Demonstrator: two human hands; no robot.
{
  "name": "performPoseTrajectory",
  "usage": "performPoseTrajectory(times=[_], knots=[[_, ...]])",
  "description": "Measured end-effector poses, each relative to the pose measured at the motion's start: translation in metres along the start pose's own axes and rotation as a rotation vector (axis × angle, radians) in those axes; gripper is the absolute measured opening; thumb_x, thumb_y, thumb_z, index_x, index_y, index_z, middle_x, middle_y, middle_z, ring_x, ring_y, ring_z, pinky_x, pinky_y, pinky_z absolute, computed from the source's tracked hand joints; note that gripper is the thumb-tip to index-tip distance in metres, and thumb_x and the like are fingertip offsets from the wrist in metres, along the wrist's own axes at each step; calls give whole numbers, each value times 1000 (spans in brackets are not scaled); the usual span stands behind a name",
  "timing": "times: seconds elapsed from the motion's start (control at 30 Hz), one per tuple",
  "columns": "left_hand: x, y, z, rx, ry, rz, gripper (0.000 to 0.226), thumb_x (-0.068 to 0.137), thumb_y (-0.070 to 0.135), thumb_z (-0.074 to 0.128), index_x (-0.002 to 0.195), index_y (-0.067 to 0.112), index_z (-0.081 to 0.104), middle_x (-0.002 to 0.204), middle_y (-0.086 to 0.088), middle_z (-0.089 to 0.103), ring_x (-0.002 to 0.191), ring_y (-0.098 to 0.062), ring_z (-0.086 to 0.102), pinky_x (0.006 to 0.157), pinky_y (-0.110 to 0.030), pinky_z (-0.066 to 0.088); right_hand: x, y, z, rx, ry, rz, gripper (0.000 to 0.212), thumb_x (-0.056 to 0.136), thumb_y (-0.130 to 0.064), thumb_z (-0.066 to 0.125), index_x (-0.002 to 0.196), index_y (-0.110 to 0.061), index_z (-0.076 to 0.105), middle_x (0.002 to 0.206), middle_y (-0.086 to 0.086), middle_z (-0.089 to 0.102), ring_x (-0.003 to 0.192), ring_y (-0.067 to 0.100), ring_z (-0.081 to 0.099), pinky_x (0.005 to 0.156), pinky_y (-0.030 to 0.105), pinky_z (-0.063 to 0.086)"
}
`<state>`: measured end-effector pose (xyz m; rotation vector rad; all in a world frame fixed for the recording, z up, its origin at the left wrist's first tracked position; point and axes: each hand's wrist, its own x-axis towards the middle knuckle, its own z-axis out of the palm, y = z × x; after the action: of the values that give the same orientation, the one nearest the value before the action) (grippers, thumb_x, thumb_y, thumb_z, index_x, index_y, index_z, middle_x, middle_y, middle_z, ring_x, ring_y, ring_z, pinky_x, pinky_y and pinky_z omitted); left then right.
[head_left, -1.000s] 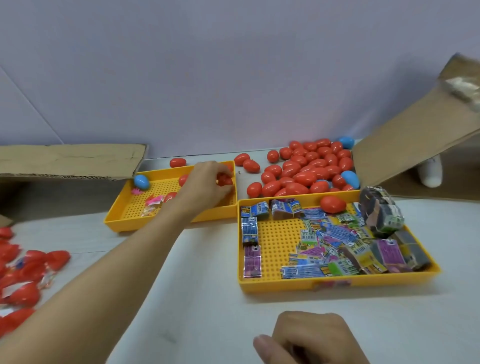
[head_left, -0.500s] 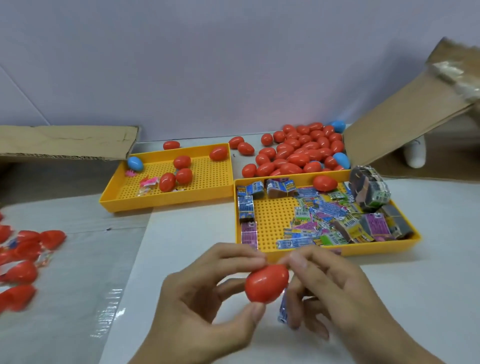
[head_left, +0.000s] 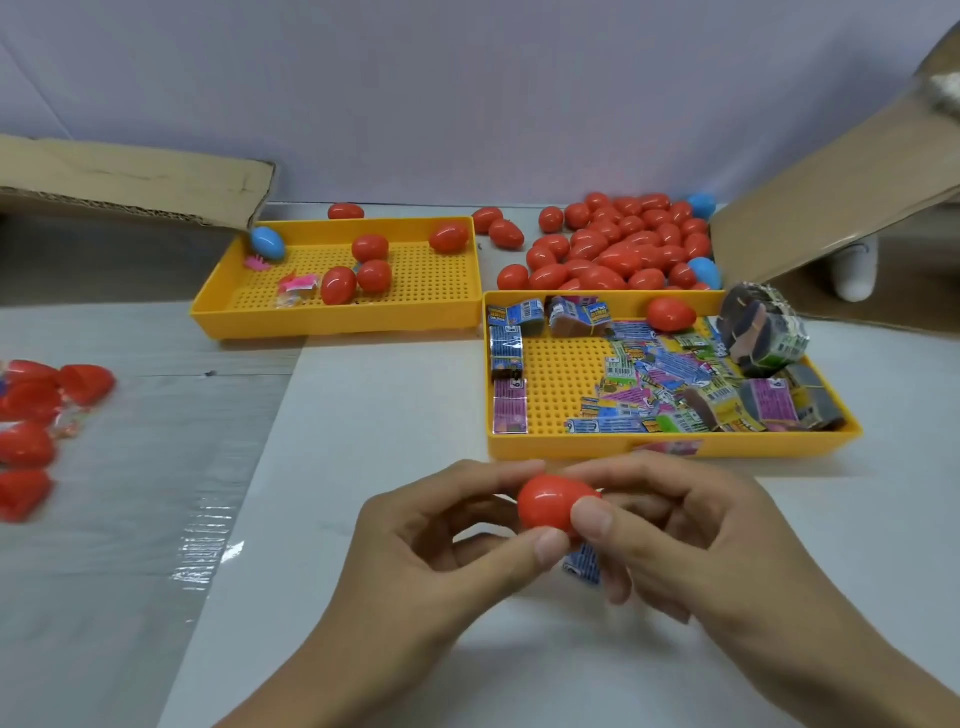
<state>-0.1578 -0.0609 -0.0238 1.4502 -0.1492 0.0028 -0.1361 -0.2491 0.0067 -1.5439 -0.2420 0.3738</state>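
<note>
Between both hands, low centre above the white tabletop (head_left: 395, 415): glossy red plastic egg (head_left: 550, 501), held clear of the surface. Left hand (head_left: 441, 566) pinches its left end, thumb below, fingers curled on top. Right hand (head_left: 717, 551) pinches the right end; its lower fingers also curl round a small blue printed packet (head_left: 583, 567). Just beyond: yellow perforated tray of packets (head_left: 571, 448). Farther left, second yellow tray (head_left: 332, 325) with a few eggs.

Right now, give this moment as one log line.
left hand: pinches red egg | right hand: pinches red egg | blue packet: beneath egg
</note>
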Motion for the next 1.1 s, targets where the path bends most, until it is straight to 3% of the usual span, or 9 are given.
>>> performPoseTrajectory(times=[0.07,0.17,0.3,0.37,0.57,0.8,1.0,1.1], knots=[[0,-1,-2,1,-5,11,39,68,20,82,106,25,77,100,-6,76,91,-24,73,76,-22,57,0,2,-1,-68,8,-48,29,69,-38,81,97,-29,77,75,3,73,55,13,64,46,16,47],[0,-2,-4,-14,-21,37,39,71,15,80,109,21,76,105,-6,75,98,-24,73,82,-23,57,-1,5,-4,-194,40,-131,35,67,-44,79,101,-36,74,94,-3,74,73,19,68,54,40,55],[1,-5,-3,-22,-24,97,37,74,9,77,110,16,74,110,-11,71,107,-30,69,89,-28,56,-1,8,-7,-300,50,-241,31,70,-40,78,101,-39,73,98,-9,71,70,11,59,50,33,49],[1,-5,-3,-26,-33,115,35,75,7,76,110,16,74,112,-13,70,109,-32,68,90,-30,56,-1,8,-8,-352,54,-276,30,72,-38,78,101,-39,72,99,-9,70,72,13,56,49,35,48],[0,-5,-4,-9,-49,155,36,78,4,75,112,13,72,116,-14,68,111,-34,66,91,-33,56,-2,10,-8,-436,66,-343,28,75,-37,75,102,-42,70,98,-9,70,75,15,55,48,21,42],[-2,-2,-1,64,-38,115,46,75,11,79,119,22,71,114,-5,71,99,-28,71,80,-26,58,-2,10,-7,-385,64,-280,31,75,-53,72,104,-45,72,97,-12,73,73,17,62,54,40,50],[0,2,-2,92,-24,103,44,72,14,83,114,21,74,109,-3,73,97,-23,72,78,-23,57,2,7,-14,-408,56,-242,26,81,-54,65,102,-41,74,86,-12,75,74,8,67,57,39,48],[3,4,-7,65,59,60,41,69,6,82,106,21,75,103,-3,77,94,-20,74,76,-21,57,8,4,-35,-743,26,-202,18,88,-45,67,103,-38,74,86,-20,69,72,10,61,54,21,43]])
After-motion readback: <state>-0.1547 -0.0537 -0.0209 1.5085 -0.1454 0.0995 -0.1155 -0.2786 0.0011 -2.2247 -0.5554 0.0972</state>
